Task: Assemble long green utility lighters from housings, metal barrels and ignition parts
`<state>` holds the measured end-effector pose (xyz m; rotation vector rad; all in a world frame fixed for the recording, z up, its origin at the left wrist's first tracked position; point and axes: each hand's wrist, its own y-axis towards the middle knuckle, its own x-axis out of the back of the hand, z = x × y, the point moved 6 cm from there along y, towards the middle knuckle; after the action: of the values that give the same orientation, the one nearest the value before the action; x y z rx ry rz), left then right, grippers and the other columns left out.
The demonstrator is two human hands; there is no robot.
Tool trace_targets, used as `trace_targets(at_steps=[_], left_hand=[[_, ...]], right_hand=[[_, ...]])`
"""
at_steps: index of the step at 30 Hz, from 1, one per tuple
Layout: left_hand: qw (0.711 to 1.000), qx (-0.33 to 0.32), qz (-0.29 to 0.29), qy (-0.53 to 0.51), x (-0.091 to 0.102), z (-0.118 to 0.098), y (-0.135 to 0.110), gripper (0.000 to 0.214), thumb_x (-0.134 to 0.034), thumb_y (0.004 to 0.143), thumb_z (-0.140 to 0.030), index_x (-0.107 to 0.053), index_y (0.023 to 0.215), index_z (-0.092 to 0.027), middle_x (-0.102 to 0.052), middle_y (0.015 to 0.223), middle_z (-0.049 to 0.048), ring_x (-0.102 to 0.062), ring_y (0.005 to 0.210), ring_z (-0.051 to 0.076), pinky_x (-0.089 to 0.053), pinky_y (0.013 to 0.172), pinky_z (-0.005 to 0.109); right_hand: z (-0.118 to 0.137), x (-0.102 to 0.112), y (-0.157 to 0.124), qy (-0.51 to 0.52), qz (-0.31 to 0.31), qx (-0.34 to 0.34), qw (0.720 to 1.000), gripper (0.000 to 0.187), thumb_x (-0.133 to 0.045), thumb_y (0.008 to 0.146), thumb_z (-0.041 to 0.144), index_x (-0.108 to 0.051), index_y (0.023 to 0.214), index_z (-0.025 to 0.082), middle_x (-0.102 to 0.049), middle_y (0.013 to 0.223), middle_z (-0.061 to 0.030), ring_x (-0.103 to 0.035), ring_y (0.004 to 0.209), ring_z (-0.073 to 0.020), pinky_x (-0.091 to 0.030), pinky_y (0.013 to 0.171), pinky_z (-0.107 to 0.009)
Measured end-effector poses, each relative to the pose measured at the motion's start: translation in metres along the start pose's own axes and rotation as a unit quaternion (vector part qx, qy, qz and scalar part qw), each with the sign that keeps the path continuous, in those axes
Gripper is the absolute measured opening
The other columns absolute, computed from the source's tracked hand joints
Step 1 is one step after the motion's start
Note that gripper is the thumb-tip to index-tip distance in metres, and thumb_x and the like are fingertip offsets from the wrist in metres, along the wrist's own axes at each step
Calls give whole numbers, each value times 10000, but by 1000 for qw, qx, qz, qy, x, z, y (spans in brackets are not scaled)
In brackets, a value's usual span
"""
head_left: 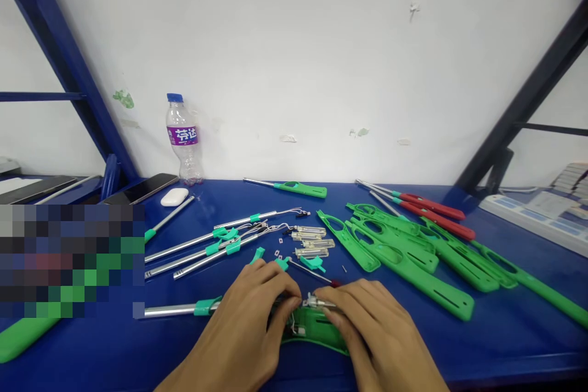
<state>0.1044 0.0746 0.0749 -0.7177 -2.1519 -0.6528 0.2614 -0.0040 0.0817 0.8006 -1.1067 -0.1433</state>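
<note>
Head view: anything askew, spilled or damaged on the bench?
Nothing spilled or broken. Green plastic lighter shells lie in a crossed heap at right; tiny white parts sit scattered beyond the left hand and right hand, both gripping a half-assembled green lighter body.

Left hand [250, 312], right hand [374, 327] pinch green shell [316, 323] — blue table [505, 337].

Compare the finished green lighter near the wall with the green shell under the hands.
The green lighter at the back is closed, its metal tube sticking out left; the green shell lies open, a small metal part exposed. The lighter lies alone, untouched; the left hand and right hand hold the shell. Both are the same green plastic.
</note>
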Motion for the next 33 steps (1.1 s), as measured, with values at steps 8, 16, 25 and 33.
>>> trace_targets(at_steps=[8,16,25,33], left_hand=[[1000,-22,-20,10,-3,1,1,289,-409,1076,-192,-670,982,-275,-734,976,-3,-646,936,253,-435,1054,554],[998,-33,-47,-2,1,2,-2,256,-451,1071,-194,-668,1004,-313,-722,972,-25,-625,948,242,-474,1009,507],[998,-35,-41,-38,-3,5,-3,252,-449,1073,-207,-670,993,-297,-717,960,-16,-619,940,235,-435,1108,579],[998,-32,-29,-36,2,-3,0,258,-454,1061,-195,-680,971,-280,-721,947,-4,-636,941,239,-475,1070,573]], right_hand=[[-7,2,-2,56,-26,-70,996,248,-503,1096,170,-657,1254,283,-771,1012,16,-723,847,-189,-564,793,-333],[-3,-1,1,80,3,-50,996,274,-544,1068,126,-666,1252,288,-789,1037,37,-707,872,-198,-533,798,-341],[-6,5,1,105,-18,-73,992,262,-553,1078,161,-693,1231,322,-792,1024,53,-726,857,-170,-551,792,-300],[-7,3,0,113,-5,-79,990,299,-561,1070,144,-693,1269,324,-790,1049,49,-725,882,-170,-553,804,-308]])
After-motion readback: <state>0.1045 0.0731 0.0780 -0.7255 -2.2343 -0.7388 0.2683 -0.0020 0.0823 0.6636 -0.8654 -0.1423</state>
